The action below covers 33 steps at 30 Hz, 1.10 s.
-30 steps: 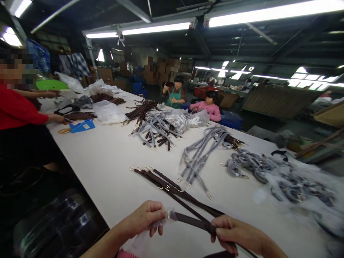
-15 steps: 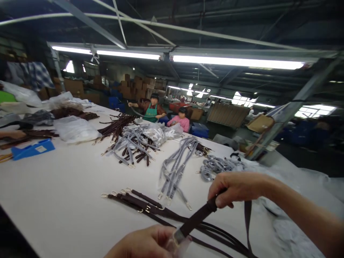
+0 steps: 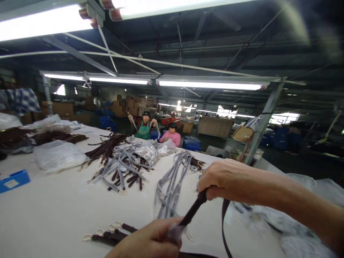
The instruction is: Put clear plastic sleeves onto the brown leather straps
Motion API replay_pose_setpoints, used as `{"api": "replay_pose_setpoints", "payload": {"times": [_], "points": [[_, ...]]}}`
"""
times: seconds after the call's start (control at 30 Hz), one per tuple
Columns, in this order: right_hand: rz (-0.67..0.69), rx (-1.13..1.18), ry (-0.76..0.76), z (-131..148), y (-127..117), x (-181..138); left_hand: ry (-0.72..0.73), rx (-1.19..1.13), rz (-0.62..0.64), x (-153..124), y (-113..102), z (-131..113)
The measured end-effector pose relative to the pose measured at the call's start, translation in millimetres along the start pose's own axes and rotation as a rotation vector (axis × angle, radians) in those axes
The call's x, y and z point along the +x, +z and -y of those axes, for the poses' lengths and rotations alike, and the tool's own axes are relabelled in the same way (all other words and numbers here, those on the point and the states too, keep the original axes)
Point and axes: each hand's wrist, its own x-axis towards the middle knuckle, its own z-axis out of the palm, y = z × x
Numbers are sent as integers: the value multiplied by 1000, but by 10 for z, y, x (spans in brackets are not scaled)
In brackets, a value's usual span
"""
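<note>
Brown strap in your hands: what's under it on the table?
Beneath the brown strap, stretched between the left hand and right hand, lie grey straps on the white table. The left hand covers whatever lies below the strap's near end.

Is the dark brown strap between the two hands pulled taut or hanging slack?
Taut: the strap runs straight from the left hand up to the right hand; its tail beyond that hand hangs loose.

The strap [image 3: 192, 213] looked like smooth, matt brown leather, with clear plastic film [image 3: 174, 231] wrapped round its end. The clasps [image 3: 87, 237] were shiny gold metal. The table [image 3: 53, 208] was matt white, and the bags [image 3: 57, 156] were crinkly, glossy plastic.
</note>
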Motion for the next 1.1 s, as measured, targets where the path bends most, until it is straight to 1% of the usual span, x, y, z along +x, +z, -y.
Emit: {"api": "replay_pose_setpoints", "payload": {"times": [0.07, 0.13, 0.23, 0.33, 0.43, 0.53, 0.63, 0.77, 0.83, 0.9, 0.93, 1.0, 1.07, 1.1], "points": [[14, -20, 0, 18, -9, 14, -8, -87, -32, 41, -49, 84], [37, -61, 12, 49, -11, 55, -32, -121, -30, 87, -76, 129], [31, -183, -11, 119, -2, 162, -112, -59, -9, 139, -75, 69], [7, -274, -96, 212, 39, 304, -187, -38, -68, 151, -76, -28], [18, -306, -161, 305, 112, 450, -175, -89, -156, 123, -100, -42], [29, -339, -165, 366, 196, 583, -167, -124, -220, 72, -116, -6], [57, -322, -177, 423, 275, 697, -162, -140, -226, 28, -116, 11], [133, -274, -216, 557, 323, 774, -106, -154, -213, 2, -109, 23], [158, -205, -228, 594, 302, 767, -90, -140, -214, -8, -104, 40], [177, -37, -268, 537, 276, 742, -95, -126, -250, -32, -97, 58], [206, 78, -278, 462, 278, 728, -101, -121, -276, -52, -94, 64], [339, 329, -240, 232, 334, 703, -119, -108, -317, -108, -91, 69], [508, 569, -127, -35, 451, 676, -122, -81, -333, -171, -96, 76], [559, 684, -94, -149, 514, 656, -110, -70, -335, -199, -102, 88]]}}
